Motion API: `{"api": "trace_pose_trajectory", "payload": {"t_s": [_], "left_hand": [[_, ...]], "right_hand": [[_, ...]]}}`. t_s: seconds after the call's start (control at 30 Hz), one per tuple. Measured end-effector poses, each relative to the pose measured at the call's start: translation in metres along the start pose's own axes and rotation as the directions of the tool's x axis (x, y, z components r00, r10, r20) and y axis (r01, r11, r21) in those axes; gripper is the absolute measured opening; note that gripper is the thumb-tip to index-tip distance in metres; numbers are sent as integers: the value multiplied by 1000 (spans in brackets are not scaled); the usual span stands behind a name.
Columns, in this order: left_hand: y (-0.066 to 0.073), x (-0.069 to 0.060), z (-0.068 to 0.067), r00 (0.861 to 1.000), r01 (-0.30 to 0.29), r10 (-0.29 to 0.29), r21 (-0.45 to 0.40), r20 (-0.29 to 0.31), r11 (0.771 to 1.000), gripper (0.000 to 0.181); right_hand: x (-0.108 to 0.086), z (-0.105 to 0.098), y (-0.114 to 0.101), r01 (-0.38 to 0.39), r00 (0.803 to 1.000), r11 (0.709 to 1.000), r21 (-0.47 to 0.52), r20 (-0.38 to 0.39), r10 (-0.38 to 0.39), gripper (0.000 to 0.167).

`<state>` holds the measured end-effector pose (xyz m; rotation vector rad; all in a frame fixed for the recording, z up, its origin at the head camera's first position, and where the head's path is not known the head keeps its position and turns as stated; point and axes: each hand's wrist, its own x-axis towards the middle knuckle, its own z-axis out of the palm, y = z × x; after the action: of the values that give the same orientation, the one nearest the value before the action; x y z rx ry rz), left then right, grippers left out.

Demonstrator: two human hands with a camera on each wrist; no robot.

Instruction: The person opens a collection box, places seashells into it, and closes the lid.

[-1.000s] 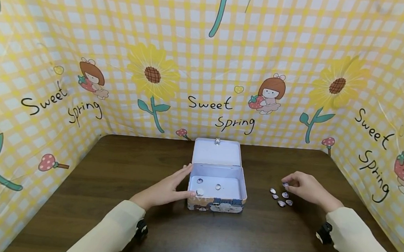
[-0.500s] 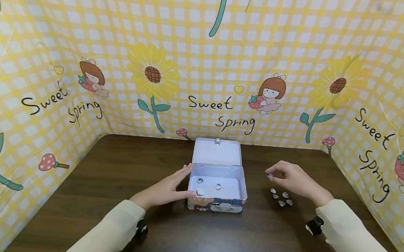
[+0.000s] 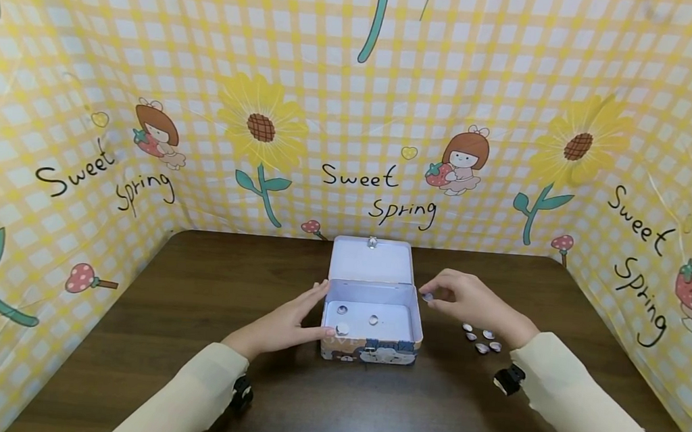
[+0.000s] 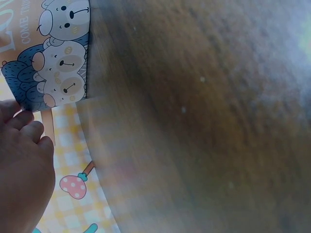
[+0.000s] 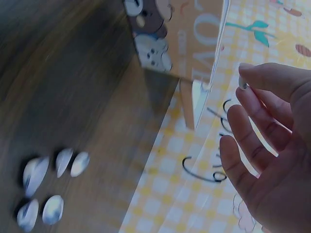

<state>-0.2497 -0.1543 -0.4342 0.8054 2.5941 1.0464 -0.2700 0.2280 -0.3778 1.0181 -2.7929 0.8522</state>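
Note:
A hinged tin box [image 3: 390,356] with cartoon bears on its sides stands near the middle of the table, its lid [image 3: 371,262] tipped back. Three small shells lie inside: a dark one [image 3: 342,309], a paler one [image 3: 373,320] and a white one [image 3: 342,328] near the front left corner. My left hand [image 3: 279,323] rests against the box's left side with fingers extended, thumb at the front rim. Just right of the box, my right hand [image 3: 476,304] pinches a small seashell [image 5: 242,83] between thumb and index finger, the other fingers loosely bent.
Several more seashells [image 5: 36,175] lie in a cluster on the dark wooden table [image 3: 245,262], to the right of the box. Yellow checked cloth [image 3: 310,50] hangs behind and along both sides. A black wrist camera [image 3: 509,379] sits on the right sleeve.
My right hand has lifted a shell from beside the cluster and carried it leftward to the box's right edge. The left hand and the box have stayed put.

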Motion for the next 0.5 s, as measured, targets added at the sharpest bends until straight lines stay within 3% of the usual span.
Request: {"api": "trace_pose_trajectory", "payload": {"t_s": [0.5], "left_hand": [[2, -1, 0, 1000, 6, -6, -9, 3, 1000, 95]], "right_hand": [[32, 34, -23, 98, 995, 990, 101, 25, -101, 20]]}}
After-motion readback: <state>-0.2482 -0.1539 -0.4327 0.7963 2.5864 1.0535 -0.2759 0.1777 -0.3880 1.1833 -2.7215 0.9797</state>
